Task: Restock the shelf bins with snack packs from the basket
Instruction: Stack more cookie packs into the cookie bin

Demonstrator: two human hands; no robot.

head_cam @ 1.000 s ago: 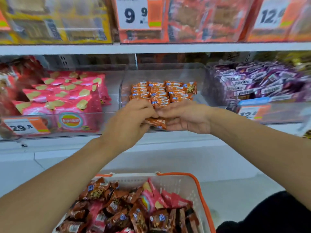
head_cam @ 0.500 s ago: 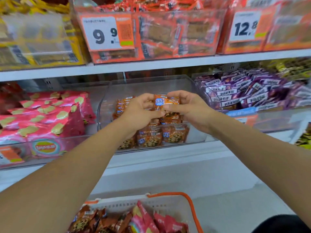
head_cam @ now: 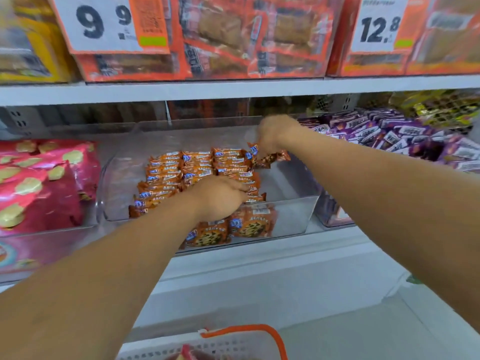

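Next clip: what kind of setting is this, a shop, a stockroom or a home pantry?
Most likely a shop aisle. Printed price tags hang on the upper shelf, clear bins below hold rows of identical snack packs, and a shopping basket sits beneath.

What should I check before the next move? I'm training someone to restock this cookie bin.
1. Right hand has a cookie pack pinched: ok.
2. Pack is over the clear bin, at the back right of the rows: ok.
3. Free floor in the bin to the right of the rows: ok.
4. Left hand rests on the front packs, steadying them: ok.
5. Rows stand in tidy lines: not ok, the front left packs lean.
6. Basket has packs left: cannot tell, mostly out of frame.
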